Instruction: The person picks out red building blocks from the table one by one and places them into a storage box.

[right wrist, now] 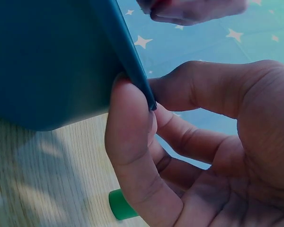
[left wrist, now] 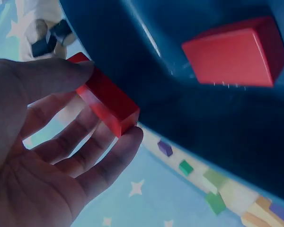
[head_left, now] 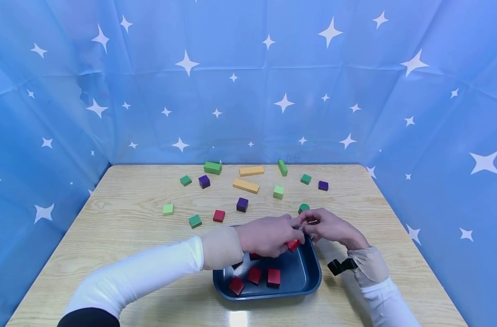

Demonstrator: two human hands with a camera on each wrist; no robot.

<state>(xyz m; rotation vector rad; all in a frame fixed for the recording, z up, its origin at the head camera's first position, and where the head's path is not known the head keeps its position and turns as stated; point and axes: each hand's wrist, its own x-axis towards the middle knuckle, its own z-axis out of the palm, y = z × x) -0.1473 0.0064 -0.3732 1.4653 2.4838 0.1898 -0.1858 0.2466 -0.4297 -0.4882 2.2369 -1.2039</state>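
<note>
My left hand [head_left: 268,236] reaches across the dark blue tray [head_left: 268,298] and holds a red block [left wrist: 109,99] between thumb and fingers near the tray's far right corner. At that corner my right hand [head_left: 332,226] pinches the tray's rim [right wrist: 132,56] between thumb and index finger. Several red blocks lie on the tray floor, among them one red block [head_left: 273,277] in the middle and another red block [head_left: 236,285] at the near left. The left hand and wrist cover part of the tray's far side.
A green cylinder [head_left: 303,208] stands just beyond the right hand. Past the tray are a red block [head_left: 218,215], a purple cube [head_left: 242,204], a yellow bar [head_left: 246,185] and several green blocks and purple cubes. A starry blue curtain [head_left: 232,109] hangs behind the wooden table [head_left: 150,281].
</note>
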